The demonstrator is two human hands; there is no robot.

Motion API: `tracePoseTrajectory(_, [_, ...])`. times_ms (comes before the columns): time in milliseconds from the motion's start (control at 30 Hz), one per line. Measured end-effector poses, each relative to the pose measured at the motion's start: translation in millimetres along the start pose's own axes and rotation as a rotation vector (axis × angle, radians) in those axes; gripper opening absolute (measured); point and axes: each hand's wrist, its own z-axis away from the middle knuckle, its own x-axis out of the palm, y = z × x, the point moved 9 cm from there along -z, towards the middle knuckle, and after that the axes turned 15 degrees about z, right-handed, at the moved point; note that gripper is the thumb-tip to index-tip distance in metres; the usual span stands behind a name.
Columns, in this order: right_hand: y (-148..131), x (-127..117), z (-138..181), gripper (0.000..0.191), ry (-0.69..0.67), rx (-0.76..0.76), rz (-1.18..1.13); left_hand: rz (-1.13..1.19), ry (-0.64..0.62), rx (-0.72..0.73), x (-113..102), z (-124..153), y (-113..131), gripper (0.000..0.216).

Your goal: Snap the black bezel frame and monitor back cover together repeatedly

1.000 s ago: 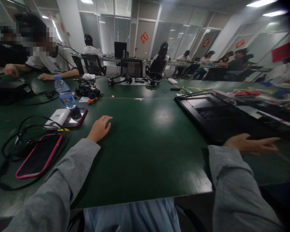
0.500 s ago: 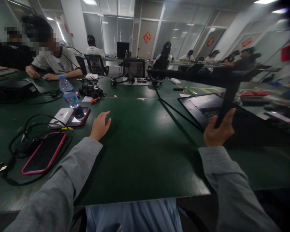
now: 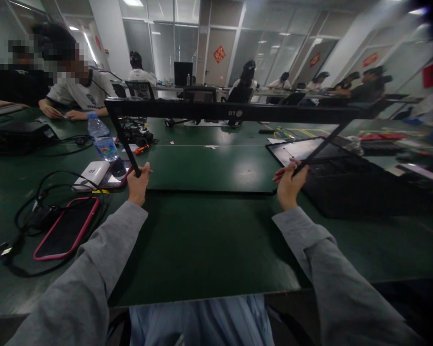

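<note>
A thin black screen bezel [image 3: 202, 110], an open rectangular frame with an LG logo on its wide bar, is held up over the green table [image 3: 209, 240]. My left hand [image 3: 139, 184] is closed around its left side bar. On the right side bar, my right hand [image 3: 290, 185] is closed too, thumb up. Through the frame's opening the tabletop shows. Just right of my right hand lies a dark laptop part [image 3: 341, 180], flat on the table; its shiny panel [image 3: 292, 151] is partly hidden behind the bezel and my fingers.
Left of me lie a pink-edged phone [image 3: 67, 228], a looped black cable [image 3: 16, 240], a white power bank [image 3: 92, 174] and a second phone [image 3: 118, 179]. Behind them stands a water bottle [image 3: 103, 139]. A person [image 3: 81, 93] sits across the table at left.
The bezel has swung from the right to in front of me and now faces me squarely. My left hand has closed on its left side; my right hand has moved left with it.
</note>
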Motion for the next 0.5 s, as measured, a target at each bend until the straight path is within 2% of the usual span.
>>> tracePoseTrajectory(133, [36,29,-3,0.031,-0.172,0.206,-0.069,0.051,-0.059,-0.096,5,0,-9,0.044])
tracePoseTrajectory(233, [51,40,-1,0.026,-0.283,0.259,-0.096,0.035,-0.152,-0.177,12,1,-16,0.042])
tracePoseTrajectory(367, [54,40,2,0.026,-0.305,0.246,-0.128,0.008,-0.201,-0.249,14,1,-23,0.040])
tracePoseTrajectory(500, [50,35,0,0.034,-0.259,0.205,-0.156,0.017,-0.187,-0.227,14,2,-19,0.043])
